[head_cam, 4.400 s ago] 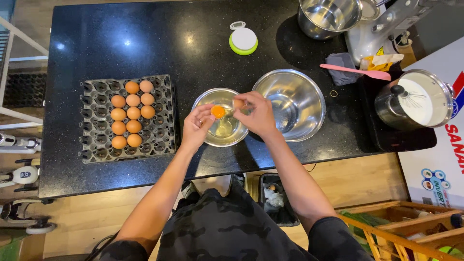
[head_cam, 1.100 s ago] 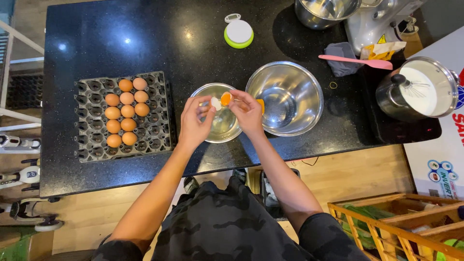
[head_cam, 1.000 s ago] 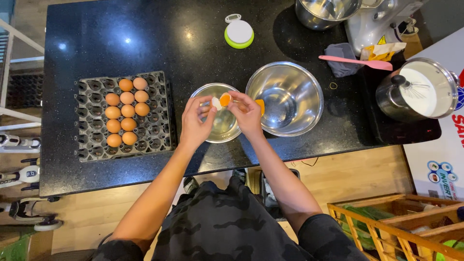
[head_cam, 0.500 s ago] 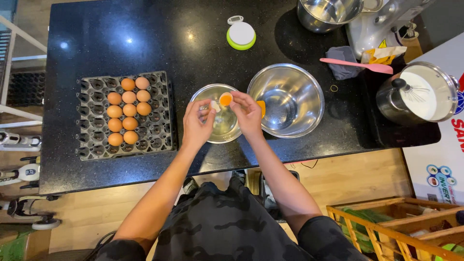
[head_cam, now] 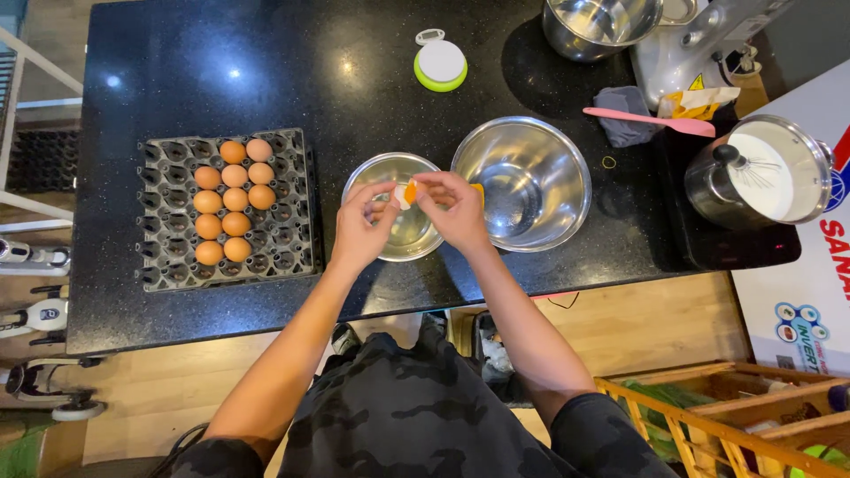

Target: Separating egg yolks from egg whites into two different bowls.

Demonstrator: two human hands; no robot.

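Both hands meet above the small steel bowl [head_cam: 403,232], which stands on the black tabletop [head_cam: 292,62] just beside a larger steel bowl [head_cam: 524,181]. The left hand [head_cam: 361,226] and the right hand [head_cam: 453,208] each pinch a piece of a cracked eggshell [head_cam: 400,196] between fingertips and thumb, and an orange yolk [head_cam: 411,189] shows in the shell between them, over the small bowl. Whether the two shell halves touch cannot be told. To the left lies a grey egg tray [head_cam: 292,239] holding eleven brown eggs [head_cam: 233,200] in its upper left part. Farther back sits a round white and green kitchen timer [head_cam: 440,64]. At the right, well apart from the hands, a pink spatula [head_cam: 651,120] lies near a grey cloth [head_cam: 620,111], and a metal pot [head_cam: 767,173] of white liquid holds a whisk.
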